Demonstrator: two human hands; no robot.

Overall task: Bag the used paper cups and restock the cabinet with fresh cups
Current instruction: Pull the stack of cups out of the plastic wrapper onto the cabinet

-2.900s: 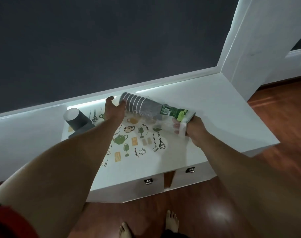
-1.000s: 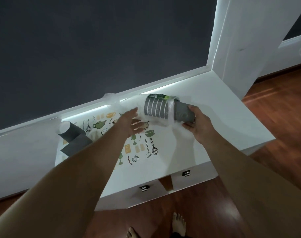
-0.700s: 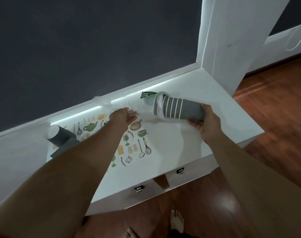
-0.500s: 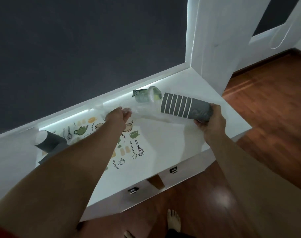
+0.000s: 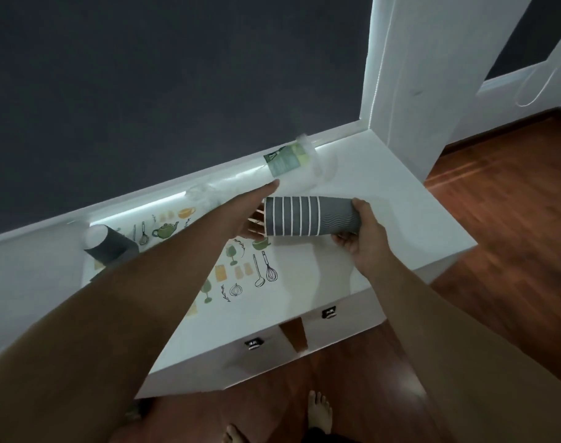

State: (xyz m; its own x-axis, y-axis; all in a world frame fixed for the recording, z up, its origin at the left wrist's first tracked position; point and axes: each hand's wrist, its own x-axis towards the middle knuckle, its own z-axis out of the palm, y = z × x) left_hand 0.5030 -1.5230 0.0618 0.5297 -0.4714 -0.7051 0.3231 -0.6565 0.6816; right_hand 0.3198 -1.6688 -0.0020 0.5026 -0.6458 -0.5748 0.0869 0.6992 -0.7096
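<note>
Sleeve of grey cups (image 5: 308, 215): horizontal, base gripped by right hand (image 5: 364, 238); left hand (image 5: 253, 212) open-fingered at its rim end; clear wrapper (image 5: 292, 164) behind

No words or numbers can be read. The green label (image 5: 284, 159) on the clear wrapper (image 5: 308, 172), at 12 o'clock on the worktop (image 5: 400, 212), is blurred. Two small dark tags (image 5: 328, 312) on the drawer fronts at 6 o'clock are too small to tell.

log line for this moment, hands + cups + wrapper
right hand: grips cup stack, held sideways | left hand: at stack's rim end, open | plastic wrapper: off stack | single cup: on cabinet top
</note>
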